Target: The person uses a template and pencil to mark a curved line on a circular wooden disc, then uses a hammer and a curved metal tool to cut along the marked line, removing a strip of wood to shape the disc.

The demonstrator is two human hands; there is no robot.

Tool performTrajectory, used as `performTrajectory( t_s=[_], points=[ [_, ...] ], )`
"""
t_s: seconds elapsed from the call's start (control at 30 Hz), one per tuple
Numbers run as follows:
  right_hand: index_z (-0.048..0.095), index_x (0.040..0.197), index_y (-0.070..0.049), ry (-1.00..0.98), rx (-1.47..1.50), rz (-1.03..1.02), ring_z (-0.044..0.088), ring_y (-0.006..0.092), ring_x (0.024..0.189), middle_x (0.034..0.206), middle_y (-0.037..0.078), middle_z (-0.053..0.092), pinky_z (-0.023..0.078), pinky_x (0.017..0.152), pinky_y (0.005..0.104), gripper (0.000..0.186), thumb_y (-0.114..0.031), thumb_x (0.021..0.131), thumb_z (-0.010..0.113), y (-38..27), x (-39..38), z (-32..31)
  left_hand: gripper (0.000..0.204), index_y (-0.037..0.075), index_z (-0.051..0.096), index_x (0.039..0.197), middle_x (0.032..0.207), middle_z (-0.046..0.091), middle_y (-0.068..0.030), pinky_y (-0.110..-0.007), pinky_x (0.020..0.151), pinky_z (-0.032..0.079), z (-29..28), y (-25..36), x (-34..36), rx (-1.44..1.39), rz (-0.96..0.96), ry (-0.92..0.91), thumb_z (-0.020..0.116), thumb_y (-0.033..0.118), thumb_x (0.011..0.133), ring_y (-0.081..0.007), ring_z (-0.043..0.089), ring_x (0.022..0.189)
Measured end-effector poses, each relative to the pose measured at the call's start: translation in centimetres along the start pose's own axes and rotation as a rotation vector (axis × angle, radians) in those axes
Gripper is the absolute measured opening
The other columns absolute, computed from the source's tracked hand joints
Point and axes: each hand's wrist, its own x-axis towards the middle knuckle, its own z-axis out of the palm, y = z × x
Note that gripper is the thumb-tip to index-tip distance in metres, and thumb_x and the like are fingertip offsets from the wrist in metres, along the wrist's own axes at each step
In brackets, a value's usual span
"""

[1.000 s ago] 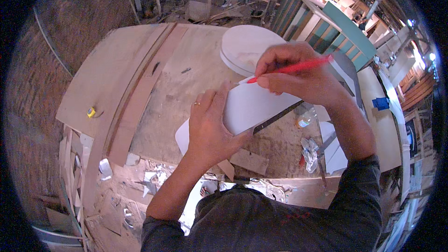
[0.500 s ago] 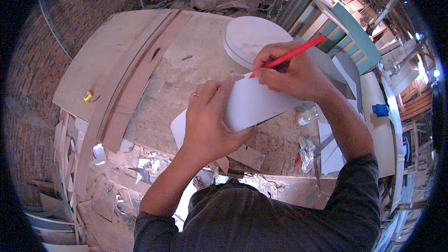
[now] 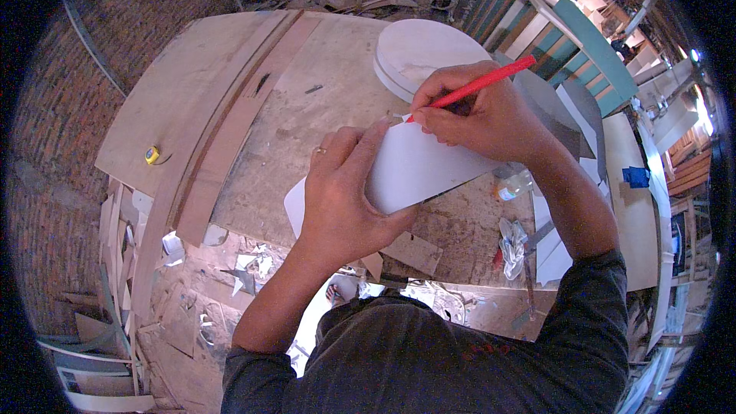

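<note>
Both hands are over a white board (image 3: 422, 169) held above the plywood worktable (image 3: 284, 130). My left hand (image 3: 341, 192) is closed on the board, fingers curled along its far side and thumb near its near edge. My right hand (image 3: 475, 115) grips a red pen or pencil (image 3: 502, 73), its lower end at the board's far edge. Just beyond is a stack of white round discs (image 3: 425, 46). A bottle (image 3: 515, 184) and crumpled plastic (image 3: 512, 249) lie below my right wrist.
Long wooden strips (image 3: 222, 123) cross the table's left side, beside a yellow tape measure (image 3: 152, 155). White and grey sheets (image 3: 556, 261) and a blue object (image 3: 635, 177) are at the right. A teal slatted frame (image 3: 575, 42) stands behind. Scraps (image 3: 230, 291) lie below the front edge.
My right hand and the pen have moved slightly up and left in the picture, as has my left hand. The whole view has shifted a little; both grips are kept.
</note>
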Motion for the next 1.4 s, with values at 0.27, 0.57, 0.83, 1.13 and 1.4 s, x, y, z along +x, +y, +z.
performTrajectory(
  t_s=[0.27, 0.57, 0.83, 1.13, 1.4],
  points=[
    [0.076, 0.098, -0.002, -0.005, 0.007, -0.003, 0.065, 0.0054, 0.066, 0.079, 0.001, 0.072, 0.052, 0.06, 0.0232, 0.009, -0.011, 0.095, 0.079, 0.1, -0.1, 0.0, 0.091, -0.002, 0.062, 0.142, 0.117, 0.063, -0.0189, -0.048, 0.095, 0.05, 0.4, -0.1, 0.0, -0.013, 0.028, 0.014, 0.09, 0.024, 0.06, -0.0385, 0.063, 0.108],
    [0.075, 0.097, -0.003, 0.001, -0.051, -0.096, 0.065, 0.0053, 0.067, 0.078, 0.0, 0.072, 0.051, 0.062, 0.0242, 0.009, -0.011, 0.094, 0.078, 0.4, 0.0, -0.1, 0.089, -0.002, 0.063, 0.14, 0.12, 0.063, -0.02, -0.05, 0.098, 0.05, 0.3, -0.1, 0.0, -0.029, 0.007, -0.001, 0.09, 0.023, 0.059, -0.0402, 0.063, 0.11],
    [0.076, 0.097, -0.002, -0.007, 0.011, -0.015, 0.065, 0.0063, 0.067, 0.078, 0.001, 0.072, 0.052, 0.063, 0.0247, 0.012, -0.014, 0.095, 0.078, 0.4, -0.1, 0.0, 0.088, -0.002, 0.064, 0.139, 0.12, 0.063, -0.0202, -0.05, 0.098, 0.05, 0.4, -0.3, -0.1, -0.022, 0.025, 0.018, 0.09, 0.024, 0.06, -0.0405, 0.064, 0.11],
    [0.078, 0.11, -0.002, 0.276, 0.288, 0.124, 0.069, 0.008, 0.079, 0.092, 0.004, 0.075, 0.056, 0.072, 0.0251, 0.019, -0.019, 0.101, 0.076, 2.1, 0.1, -1.0, 0.081, -0.005, 0.066, 0.135, 0.115, 0.065, -0.0225, -0.046, 0.093, 0.055, 0.4, -0.3, 1.3, 0.047, 0.039, 0.045, 0.088, 0.021, 0.062, -0.0404, 0.067, 0.105],
    [0.077, 0.113, -0.002, 0.044, -0.013, -0.155, 0.07, 0.0103, 0.089, 0.096, 0.004, 0.075, 0.057, 0.08, 0.0262, 0.018, -0.014, 0.099, 0.076, 2.8, 2.0, -3.2, 0.072, -0.009, 0.07, 0.13, 0.112, 0.07, -0.0255, -0.043, 0.095, 0.057, -0.1, -4.0, 5.4, 0.066, 0.036, 0.035, 0.087, 0.019, 0.066, -0.0388, 0.072, 0.101]
  ],
)
